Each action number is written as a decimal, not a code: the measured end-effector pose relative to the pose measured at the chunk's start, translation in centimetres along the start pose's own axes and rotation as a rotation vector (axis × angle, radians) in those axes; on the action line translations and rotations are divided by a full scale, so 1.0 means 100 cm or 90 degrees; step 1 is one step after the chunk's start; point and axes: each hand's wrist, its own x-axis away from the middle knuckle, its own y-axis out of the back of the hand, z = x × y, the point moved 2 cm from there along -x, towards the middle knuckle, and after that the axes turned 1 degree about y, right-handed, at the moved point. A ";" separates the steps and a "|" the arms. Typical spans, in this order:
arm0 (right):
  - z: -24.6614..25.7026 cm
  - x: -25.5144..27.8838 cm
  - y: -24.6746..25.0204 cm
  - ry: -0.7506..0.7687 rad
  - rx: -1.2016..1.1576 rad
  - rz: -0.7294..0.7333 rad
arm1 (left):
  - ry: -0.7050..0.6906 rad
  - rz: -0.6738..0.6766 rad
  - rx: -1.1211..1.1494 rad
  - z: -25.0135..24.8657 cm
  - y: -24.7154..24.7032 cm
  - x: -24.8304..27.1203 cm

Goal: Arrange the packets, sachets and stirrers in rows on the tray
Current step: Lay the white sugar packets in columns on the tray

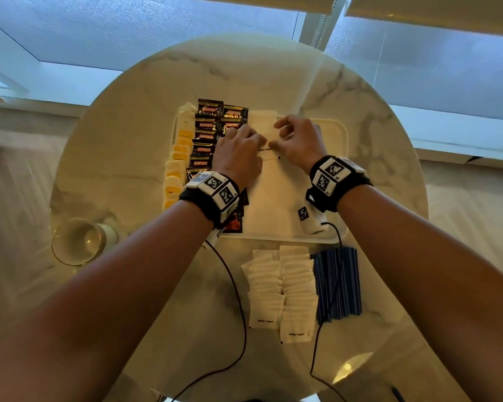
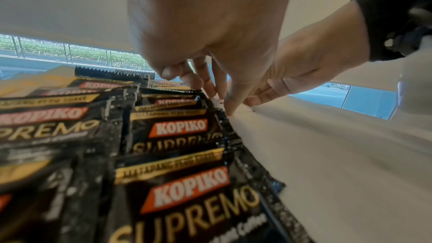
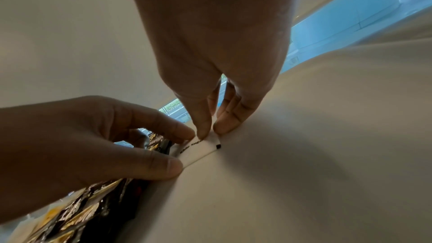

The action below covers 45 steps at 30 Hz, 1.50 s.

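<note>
A white tray (image 1: pixel 342 134) sits on a round marble table. Its left side holds a column of yellow and white sachets (image 1: pixel 174 169), then two columns of black Kopiko packets (image 1: pixel 206 132) (image 2: pixel 180 128). Beside them a white sugar sachet (image 1: pixel 269 153) (image 3: pixel 198 151) lies on the tray floor below another white sachet (image 1: pixel 262 121). My left hand (image 1: pixel 254 140) (image 3: pixel 181 150) pinches its left edge with thumb and curled fingers. My right hand (image 1: pixel 280 134) (image 3: pixel 211 130) pinches its right end with thumb and forefinger tips. Loose white sugar sachets (image 1: pixel 282 288) and blue stirrers (image 1: pixel 339 282) lie on the table before the tray.
A glass (image 1: pixel 79 242) stands at the table's left near edge. Two black cables (image 1: pixel 238 300) run from my wrists across the near part of the table. The right half of the tray floor (image 3: pixel 315 154) is bare. Windows lie beyond the table.
</note>
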 end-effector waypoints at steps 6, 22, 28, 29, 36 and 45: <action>-0.002 0.006 0.005 -0.010 -0.036 0.013 | -0.001 -0.001 0.005 -0.003 0.003 0.003; 0.003 0.053 0.001 0.035 -0.009 0.064 | -0.022 -0.031 0.121 0.006 0.013 0.140; 0.004 0.058 0.002 0.056 0.002 0.022 | -0.042 -0.005 0.195 0.005 -0.008 0.185; 0.006 0.065 0.005 0.064 -0.007 0.027 | -0.057 -0.003 0.214 0.001 -0.008 0.193; 0.016 0.174 0.016 0.108 -0.054 0.147 | -0.206 0.078 0.194 -0.021 -0.031 0.256; -0.012 0.300 0.001 0.008 -0.109 0.122 | -0.182 0.067 0.044 -0.030 -0.045 0.286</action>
